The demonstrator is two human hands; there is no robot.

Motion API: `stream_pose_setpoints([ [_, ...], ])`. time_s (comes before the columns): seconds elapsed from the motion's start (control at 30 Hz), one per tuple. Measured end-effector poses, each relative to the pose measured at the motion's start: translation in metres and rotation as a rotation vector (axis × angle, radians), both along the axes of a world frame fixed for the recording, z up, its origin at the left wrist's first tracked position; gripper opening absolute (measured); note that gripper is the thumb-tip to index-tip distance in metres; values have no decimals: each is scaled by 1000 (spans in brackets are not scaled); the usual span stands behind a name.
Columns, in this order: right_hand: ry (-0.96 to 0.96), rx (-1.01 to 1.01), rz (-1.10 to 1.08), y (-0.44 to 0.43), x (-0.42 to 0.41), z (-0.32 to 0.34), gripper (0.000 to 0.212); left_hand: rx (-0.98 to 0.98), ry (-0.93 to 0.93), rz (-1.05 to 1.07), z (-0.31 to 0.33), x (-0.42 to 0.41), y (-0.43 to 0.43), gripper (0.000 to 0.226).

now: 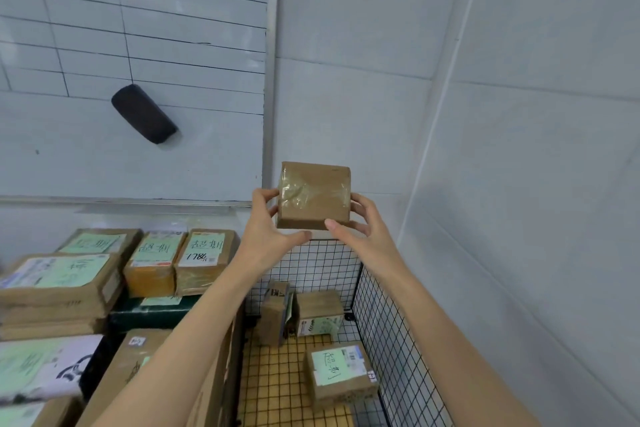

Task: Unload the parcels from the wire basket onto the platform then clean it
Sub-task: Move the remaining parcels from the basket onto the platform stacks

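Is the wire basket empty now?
No: three parcels still sit inside the wire basket, while both the left hand and the right hand hold a taped box above it.

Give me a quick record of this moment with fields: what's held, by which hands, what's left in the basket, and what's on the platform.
held item: small brown taped parcel, raised above the basket
left hand: grips the parcel's left edge
right hand: grips its right edge
wire basket: three parcels visible inside, including one with a green label
platform: stacked parcels at left, several with green labels
wall: dark eraser on the whiteboard
cleaning: not started
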State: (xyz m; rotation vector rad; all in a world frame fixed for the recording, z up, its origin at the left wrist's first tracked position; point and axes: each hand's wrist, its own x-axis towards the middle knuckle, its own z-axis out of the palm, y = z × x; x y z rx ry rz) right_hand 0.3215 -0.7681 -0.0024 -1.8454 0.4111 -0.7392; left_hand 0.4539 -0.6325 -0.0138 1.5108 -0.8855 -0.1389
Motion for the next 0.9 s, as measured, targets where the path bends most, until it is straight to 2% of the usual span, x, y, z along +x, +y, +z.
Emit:
stream_pose_setpoints([
  [0.1,0,0,6,7,-1,5,70,-32,20,-8,4,1,8,82],
  [0.27,18,-45,13,21,1,11,88,-77,14,-32,4,3,20,108],
  [0.37,6,-23,13,29,2,11,96,-85,-43,7,4,3,26,105],
  [0.5,2,-65,-13,44,-2,12,84,-119,-112,-4,6,-1,31,98],
  [0.73,-30,-82,-44,60,-21,14,87,-196,-161,-86,9,-16,35,97],
  [0.83,-53,-32,-34,71,-32,20,67,-216,-146,-109,7,-26,36,97],
  [0.9,-77,20,-43,77,-41,24,63,-207,-145,-130,6,-32,37,98],
])
